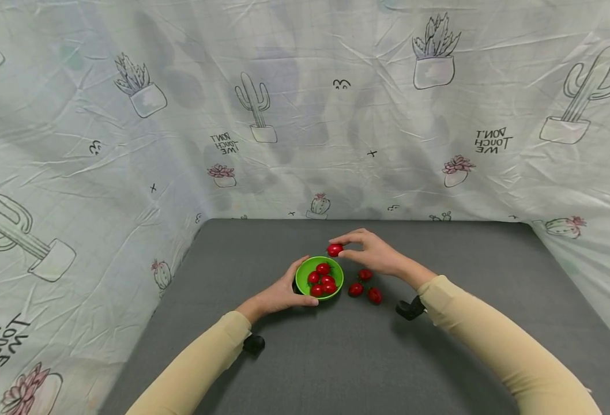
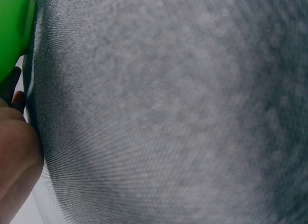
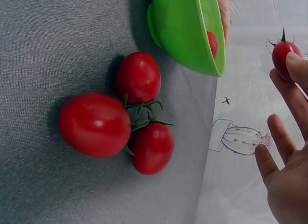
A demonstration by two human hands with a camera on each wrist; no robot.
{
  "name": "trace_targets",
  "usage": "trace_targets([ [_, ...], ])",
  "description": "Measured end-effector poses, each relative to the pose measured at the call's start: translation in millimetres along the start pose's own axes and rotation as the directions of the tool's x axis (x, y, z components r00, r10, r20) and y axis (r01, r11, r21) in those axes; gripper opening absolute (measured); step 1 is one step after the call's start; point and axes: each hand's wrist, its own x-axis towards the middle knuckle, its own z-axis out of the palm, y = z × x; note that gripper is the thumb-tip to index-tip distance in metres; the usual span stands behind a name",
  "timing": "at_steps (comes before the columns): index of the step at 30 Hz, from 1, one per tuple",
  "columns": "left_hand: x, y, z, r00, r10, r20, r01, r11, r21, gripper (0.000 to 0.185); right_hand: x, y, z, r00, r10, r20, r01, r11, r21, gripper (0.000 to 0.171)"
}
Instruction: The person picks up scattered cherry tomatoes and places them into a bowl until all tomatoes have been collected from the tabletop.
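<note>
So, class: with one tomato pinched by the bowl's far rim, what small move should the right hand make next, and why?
Probably bring the tomato toward the body over the bowl and let go. The right hand pinches it at the far rim, the left hand steadies the bowl, which already holds tomatoes, and three loose tomatoes remain on the table.

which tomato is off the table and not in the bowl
The tomato pinched in the right hand's fingertips, held above the far rim of the green bowl. The other tomatoes lie inside the bowl or on the grey mat right of it.
</note>
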Motion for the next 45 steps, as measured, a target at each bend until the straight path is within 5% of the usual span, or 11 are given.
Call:
trace_targets([
  [31,0.5,-1.7,-3.1,1.000,-0.007,0.022,0.008,1.000,-0.015,0.106,46,7,20,0.979,-0.117,0.166,0.117,0.993,0.007,0.029],
  [45,8.1,-4.4,-11.9,0.999,0.014,0.053,-0.013,1.000,-0.006,0.109,58,4,30,0.973,-0.065,0.219,0.066,0.998,0.006,0.027],
])
